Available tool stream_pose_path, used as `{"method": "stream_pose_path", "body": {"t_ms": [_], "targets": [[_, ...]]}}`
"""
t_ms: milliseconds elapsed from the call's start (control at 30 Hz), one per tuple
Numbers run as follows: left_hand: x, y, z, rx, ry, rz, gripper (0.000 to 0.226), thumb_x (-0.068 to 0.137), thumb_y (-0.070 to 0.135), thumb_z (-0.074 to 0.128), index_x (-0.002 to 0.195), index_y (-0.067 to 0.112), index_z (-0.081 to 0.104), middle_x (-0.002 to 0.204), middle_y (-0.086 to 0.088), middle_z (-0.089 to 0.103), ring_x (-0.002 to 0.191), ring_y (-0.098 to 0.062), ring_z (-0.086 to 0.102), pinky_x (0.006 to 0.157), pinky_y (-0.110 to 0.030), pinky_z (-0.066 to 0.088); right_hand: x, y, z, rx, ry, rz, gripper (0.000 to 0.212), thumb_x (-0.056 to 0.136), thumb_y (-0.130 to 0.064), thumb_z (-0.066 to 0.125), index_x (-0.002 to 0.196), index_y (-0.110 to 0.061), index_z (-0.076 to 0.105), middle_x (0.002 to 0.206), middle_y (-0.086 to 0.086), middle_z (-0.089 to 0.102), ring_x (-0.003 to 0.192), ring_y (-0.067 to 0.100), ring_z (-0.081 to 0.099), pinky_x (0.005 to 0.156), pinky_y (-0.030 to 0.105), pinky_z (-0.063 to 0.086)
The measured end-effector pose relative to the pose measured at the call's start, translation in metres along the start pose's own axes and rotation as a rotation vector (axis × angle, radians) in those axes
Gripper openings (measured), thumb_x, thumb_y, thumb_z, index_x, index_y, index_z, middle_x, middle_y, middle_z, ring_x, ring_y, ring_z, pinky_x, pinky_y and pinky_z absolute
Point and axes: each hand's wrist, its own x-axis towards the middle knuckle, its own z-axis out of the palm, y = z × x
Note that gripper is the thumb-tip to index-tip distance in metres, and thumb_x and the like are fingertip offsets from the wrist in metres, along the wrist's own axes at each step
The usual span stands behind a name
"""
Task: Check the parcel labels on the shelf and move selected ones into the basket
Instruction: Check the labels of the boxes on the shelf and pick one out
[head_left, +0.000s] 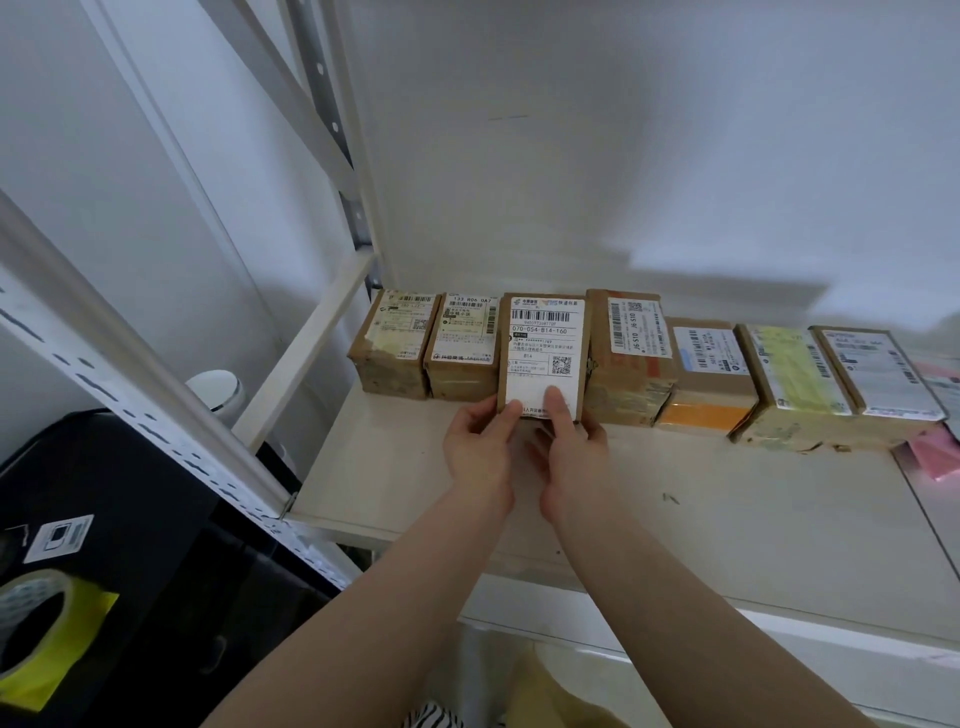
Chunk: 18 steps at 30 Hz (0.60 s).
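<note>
At a white metal shelf (675, 519), we see both bare hands grasping one brown cardboard parcel (543, 358), third from the left in a row of seven boxes along the back wall. The left hand (480, 447) grips its lower left corner, thumb on the white shipping label (543, 353); the right hand (569, 457) holds the lower edge, thumb pressed on the label's bottom. The parcel stands tilted up, its label facing us, lifted above its neighbours. A roll of yellow tape (36, 623) lies lower left. No basket shows.
</note>
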Motion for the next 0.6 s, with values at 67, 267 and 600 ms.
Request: {"method": "stream_pose_path", "body": {"t_ms": [67,267,600], "targets": [[-0.002,0.005,-0.002,-0.024,-0.015,0.002,0.024,0.083,0.001,0.071,0.106,0.003,0.062,0.1,-0.012,0.07,0.089,-0.018,0.067,0.081,-0.024,0.053,-0.002,-0.001,0.0,0.036,-0.045,0.03,0.055,0.083,-0.034,0.077,0.129,-0.013,0.056,0.121,0.006,0.068,0.11,0.02,0.065,0.081,0.032,0.057],[-0.005,0.017,-0.003,-0.074,-0.056,0.001,0.021,0.084,0.001,0.07,0.101,0.006,0.059,0.104,-0.015,0.069,0.095,-0.023,0.067,0.092,-0.031,0.053,-0.006,-0.007,0.004,0.124,-0.154,0.076,0.045,0.085,-0.028,0.075,0.125,-0.014,0.061,0.12,0.006,0.071,0.11,0.018,0.067,0.087,0.03,0.053],[0.003,0.026,0.0,-0.058,-0.181,-0.086,0.058,0.075,0.024,0.081,0.122,0.011,0.05,0.119,-0.009,0.067,0.11,-0.022,0.065,0.099,-0.037,0.05,-0.007,-0.013,0.013,0.2,-0.225,0.127,0.046,0.083,-0.032,0.077,0.125,-0.015,0.065,0.118,0.005,0.073,0.114,0.019,0.067,0.091,0.033,0.054]]}}
